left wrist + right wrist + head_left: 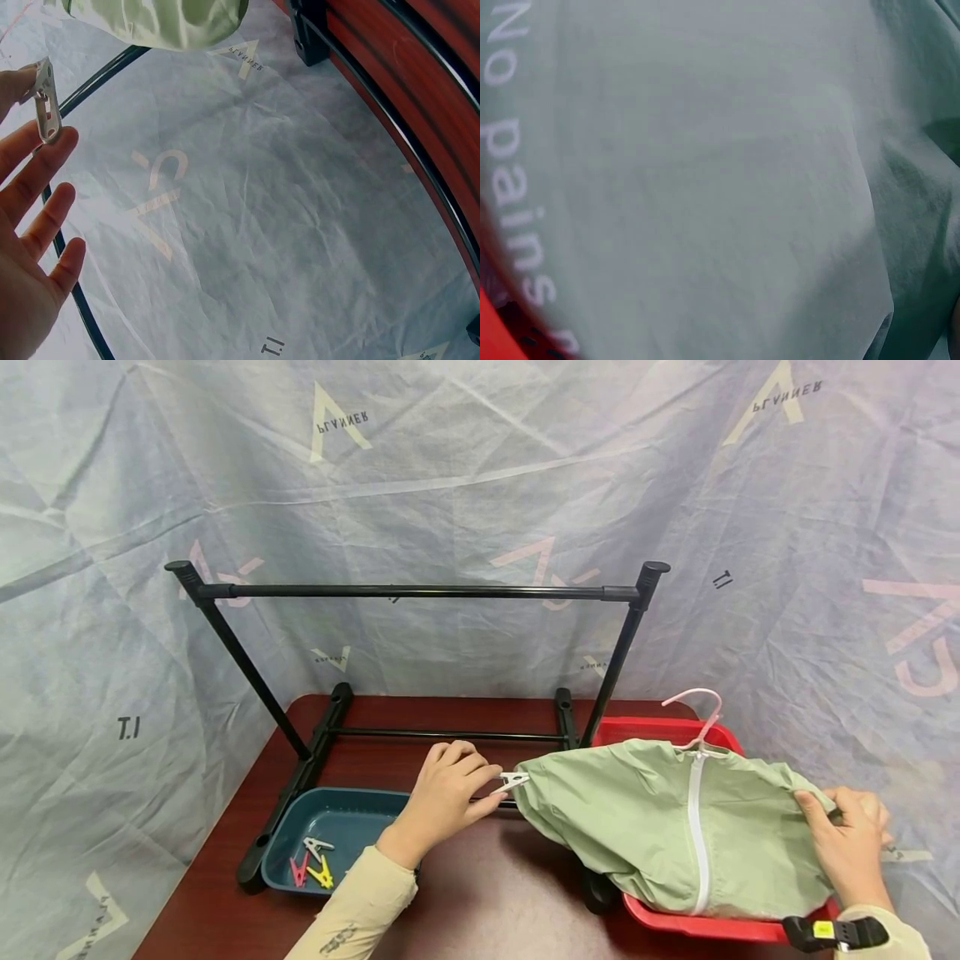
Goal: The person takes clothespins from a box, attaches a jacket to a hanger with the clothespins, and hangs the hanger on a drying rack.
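Observation:
My left hand (448, 781) pinches a white clothespin (513, 781) between thumb and fingers, right beside the sleeve end of a light green jacket (626, 810). The left wrist view shows the clothespin (48, 109) at the fingertips, the other fingers spread and the green cloth (165, 19) above; whether the clip bites the cloth I cannot tell. The jacket has a white zipper (697, 835) and hangs on a pink hanger (708, 718). My right hand (851, 839) grips its other side, thumb on top. Green fabric (705, 187) with white lettering fills the right wrist view.
Beneath the jacket stands a red basket (705, 929). A black rack (420, 592) with a bare top bar rises behind the hands. At left, a dark teal tray (360, 797) holds a pink, a yellow and a white clothespin (317, 846). All stand on a reddish-brown table (480, 877).

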The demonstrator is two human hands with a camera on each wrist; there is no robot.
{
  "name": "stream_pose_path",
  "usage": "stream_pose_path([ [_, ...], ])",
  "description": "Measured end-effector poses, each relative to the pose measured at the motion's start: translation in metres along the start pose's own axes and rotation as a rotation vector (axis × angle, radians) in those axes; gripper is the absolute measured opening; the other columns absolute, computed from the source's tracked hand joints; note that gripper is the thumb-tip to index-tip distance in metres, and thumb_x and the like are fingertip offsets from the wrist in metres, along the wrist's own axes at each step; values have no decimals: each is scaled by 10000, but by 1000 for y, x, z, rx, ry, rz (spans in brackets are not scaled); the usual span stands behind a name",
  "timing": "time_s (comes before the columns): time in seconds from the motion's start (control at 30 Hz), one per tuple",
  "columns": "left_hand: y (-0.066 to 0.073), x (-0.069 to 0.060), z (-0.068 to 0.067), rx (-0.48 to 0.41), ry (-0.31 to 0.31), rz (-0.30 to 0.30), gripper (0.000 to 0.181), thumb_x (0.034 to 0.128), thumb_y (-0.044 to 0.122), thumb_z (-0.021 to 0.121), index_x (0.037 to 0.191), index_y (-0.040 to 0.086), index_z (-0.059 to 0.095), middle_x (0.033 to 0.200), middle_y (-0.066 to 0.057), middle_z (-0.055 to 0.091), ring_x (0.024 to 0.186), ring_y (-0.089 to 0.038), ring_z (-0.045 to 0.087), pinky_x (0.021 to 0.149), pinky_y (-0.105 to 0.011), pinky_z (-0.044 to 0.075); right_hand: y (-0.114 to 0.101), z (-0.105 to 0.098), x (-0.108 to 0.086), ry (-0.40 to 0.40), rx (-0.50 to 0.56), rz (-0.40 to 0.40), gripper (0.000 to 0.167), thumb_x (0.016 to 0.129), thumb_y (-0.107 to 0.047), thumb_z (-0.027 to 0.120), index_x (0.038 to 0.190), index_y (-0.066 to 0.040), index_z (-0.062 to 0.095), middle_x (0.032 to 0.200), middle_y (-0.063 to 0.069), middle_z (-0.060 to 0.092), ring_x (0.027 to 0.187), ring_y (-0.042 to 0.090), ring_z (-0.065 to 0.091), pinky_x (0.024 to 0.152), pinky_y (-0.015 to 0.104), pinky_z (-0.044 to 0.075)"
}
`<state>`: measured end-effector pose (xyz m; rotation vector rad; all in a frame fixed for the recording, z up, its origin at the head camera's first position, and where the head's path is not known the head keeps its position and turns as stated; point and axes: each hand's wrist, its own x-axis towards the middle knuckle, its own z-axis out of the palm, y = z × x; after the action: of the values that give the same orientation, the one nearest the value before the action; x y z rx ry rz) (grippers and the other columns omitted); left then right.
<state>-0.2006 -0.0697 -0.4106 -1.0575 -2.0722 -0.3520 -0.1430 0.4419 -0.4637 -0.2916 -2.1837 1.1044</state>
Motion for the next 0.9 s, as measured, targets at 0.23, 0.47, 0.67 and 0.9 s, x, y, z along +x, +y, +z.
stream_pose_path([
  [0.23,7,3,6,-1,-14,12,206,822,302,791,965,160,750,864,59,648,946,-204,547,809,-402,421,0,1,1,-2,10,11,278,963,-210,661,724,-145,534,903,-199,341,995,-78,181,1076,586,-57],
  [0.47,15,11,16,22,33,63,226,792,324,806,954,175,749,856,81,641,928,-179,555,796,-374,433,1,3,0,17,8,0,285,950,-191,680,713,-129,535,881,-197,343,993,-88,193,1073,589,-28],
  [0.67,21,18,20,16,38,88,224,799,340,806,950,186,744,882,91,646,930,-170,544,793,-352,422,0,4,-1,7,1,6,291,956,-206,672,716,-124,528,888,-193,333,989,-87,186,1065,608,-39],
  [0.9,27,24,24,11,47,95,218,799,346,796,945,194,739,862,91,637,915,-165,537,794,-344,414,0,2,0,-3,9,18,289,961,-210,665,718,-132,528,899,-192,337,989,-83,184,1077,595,-58],
])
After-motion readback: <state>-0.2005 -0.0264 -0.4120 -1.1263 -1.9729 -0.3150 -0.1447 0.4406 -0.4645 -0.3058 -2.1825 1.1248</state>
